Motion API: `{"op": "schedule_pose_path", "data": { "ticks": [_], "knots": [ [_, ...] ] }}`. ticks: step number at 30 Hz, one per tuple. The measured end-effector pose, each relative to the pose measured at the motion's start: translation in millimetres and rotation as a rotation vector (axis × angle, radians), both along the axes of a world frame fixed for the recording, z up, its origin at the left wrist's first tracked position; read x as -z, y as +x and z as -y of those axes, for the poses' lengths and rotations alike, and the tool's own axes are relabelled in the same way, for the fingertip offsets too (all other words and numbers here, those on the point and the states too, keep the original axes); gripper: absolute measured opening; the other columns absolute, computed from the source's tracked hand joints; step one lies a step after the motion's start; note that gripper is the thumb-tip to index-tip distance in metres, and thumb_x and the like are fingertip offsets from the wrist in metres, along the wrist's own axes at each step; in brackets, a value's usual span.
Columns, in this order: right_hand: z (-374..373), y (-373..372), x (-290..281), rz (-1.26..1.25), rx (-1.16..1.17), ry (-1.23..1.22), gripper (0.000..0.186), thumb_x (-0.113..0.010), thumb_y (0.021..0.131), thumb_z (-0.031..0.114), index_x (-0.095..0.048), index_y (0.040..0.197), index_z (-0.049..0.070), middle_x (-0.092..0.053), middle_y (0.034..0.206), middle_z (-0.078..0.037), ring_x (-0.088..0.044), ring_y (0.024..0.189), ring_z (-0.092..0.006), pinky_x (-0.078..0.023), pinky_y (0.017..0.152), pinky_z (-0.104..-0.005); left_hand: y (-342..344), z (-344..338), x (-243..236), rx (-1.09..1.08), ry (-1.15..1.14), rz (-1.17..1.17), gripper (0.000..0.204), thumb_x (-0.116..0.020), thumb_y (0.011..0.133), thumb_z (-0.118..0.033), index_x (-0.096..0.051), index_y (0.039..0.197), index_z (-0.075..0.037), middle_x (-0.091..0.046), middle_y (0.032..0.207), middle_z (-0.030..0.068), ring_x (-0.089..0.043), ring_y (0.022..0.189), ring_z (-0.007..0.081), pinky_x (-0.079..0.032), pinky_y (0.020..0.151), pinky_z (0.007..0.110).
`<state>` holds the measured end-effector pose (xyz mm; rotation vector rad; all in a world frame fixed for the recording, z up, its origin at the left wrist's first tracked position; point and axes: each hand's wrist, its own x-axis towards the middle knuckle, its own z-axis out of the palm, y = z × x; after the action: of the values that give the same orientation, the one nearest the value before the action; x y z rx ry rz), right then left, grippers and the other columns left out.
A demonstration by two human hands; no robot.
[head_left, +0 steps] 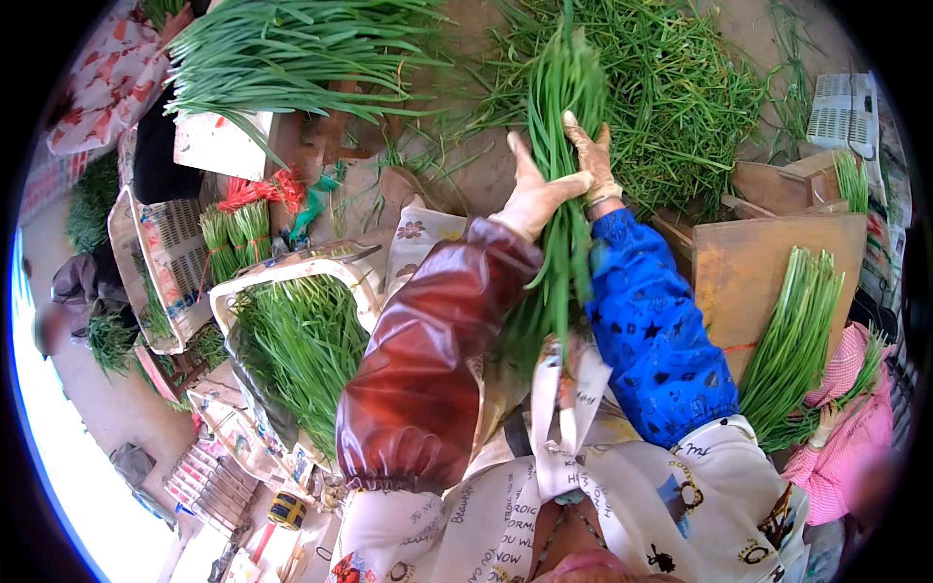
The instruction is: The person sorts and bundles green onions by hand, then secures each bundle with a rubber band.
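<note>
A long bunch of green garlic chives [559, 107] hangs upright in front of me, its leaves trailing down toward my lap. My left hand [540, 191], in a pale glove below a shiny brown oversleeve, is closed across the bunch with its thumb pointing up. Just above it on the other side, my right hand [594, 163], also gloved and with a blue patterned oversleeve, presses against the stalks. Some fingers of both hands are hidden behind the leaves. Beyond the bunch lies a loose heap of chives [671, 107] on the floor.
A large pile of chives [292, 49] rests on a white stand at the far left. Below it are red ties [262, 191] and a white-handled basket [222, 309] full of chives. On the right, more chives [792, 340] lean on a wooden board [739, 262], near a person in pink [846, 418].
</note>
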<state>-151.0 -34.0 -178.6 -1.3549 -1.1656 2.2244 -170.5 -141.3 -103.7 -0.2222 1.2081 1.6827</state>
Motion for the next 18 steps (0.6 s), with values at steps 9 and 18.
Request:
{"op": "schedule_pose_path", "data": {
  "ticks": [9, 18],
  "knots": [
    [67, 28, -102, -0.476, 0.06, -0.522, 0.07, -0.066, 0.076, 0.034, -0.03, 0.13, 0.006, -0.052, 0.112, -0.01, -0.055, 0.093, -0.0207, -0.047, 0.078, -0.0322, 34, 87, -129, 0.238, -0.12, 0.209, 0.034, -0.059, 0.072, -0.001, -0.048, 0.104, -0.005, -0.058, 0.081, 0.0058, -0.059, 0.066, 0.015, -0.051, 0.057, 0.028],
    [72, 55, -153, -0.743, 0.131, -0.665, 0.048, -0.043, 0.088, 0.044, -0.05, 0.117, 0.007, -0.056, 0.113, -0.009, -0.054, 0.099, -0.0235, -0.043, 0.088, -0.0359, 105, 234, -221, 0.498, -0.374, -0.336, 0.046, -0.064, 0.068, 0.005, -0.048, 0.109, -0.003, -0.055, 0.084, 0.0031, -0.054, 0.071, 0.0133, -0.046, 0.065, 0.028]
  ]
}}
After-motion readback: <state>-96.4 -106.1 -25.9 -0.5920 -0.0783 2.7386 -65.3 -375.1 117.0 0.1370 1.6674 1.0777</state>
